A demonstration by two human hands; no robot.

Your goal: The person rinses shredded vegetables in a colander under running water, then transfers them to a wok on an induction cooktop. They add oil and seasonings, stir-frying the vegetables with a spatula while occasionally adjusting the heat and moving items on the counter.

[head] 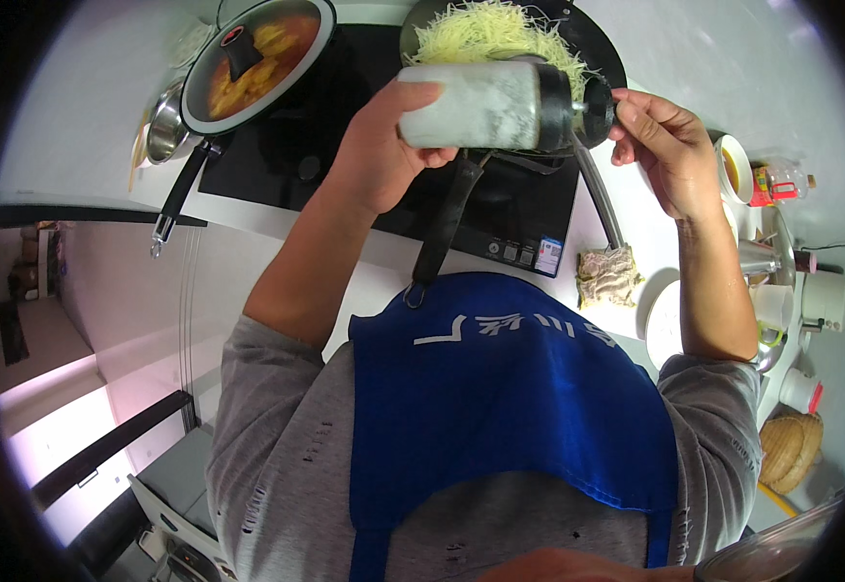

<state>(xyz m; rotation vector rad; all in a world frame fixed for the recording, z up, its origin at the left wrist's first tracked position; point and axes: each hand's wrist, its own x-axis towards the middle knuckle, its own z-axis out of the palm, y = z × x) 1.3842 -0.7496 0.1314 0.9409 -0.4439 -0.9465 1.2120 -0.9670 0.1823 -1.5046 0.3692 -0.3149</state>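
My left hand [393, 142] grips a clear jar of white granules [469, 105] with a black collar, held on its side over a wok. The fingers of my right hand [655, 138] pinch the jar's round black lid [598, 109], which is off the collar, with a small pale stem between them. Beneath the jar, pale shredded vegetable [488, 33] lies in the dark wok [604, 51]. The wok's black handle [448, 225] points towards me. A metal utensil's handle [600, 193] slants out of the wok, its end by a folded cloth [608, 276].
A lidded pan [259, 65] of reddish food stands at the left of the black cooktop [306, 167], beside a steel bowl [168, 124]. To the right are a bowl of yellowish liquid [733, 169], a plastic bottle [786, 183], a white plate [666, 324] and a cup [771, 305].
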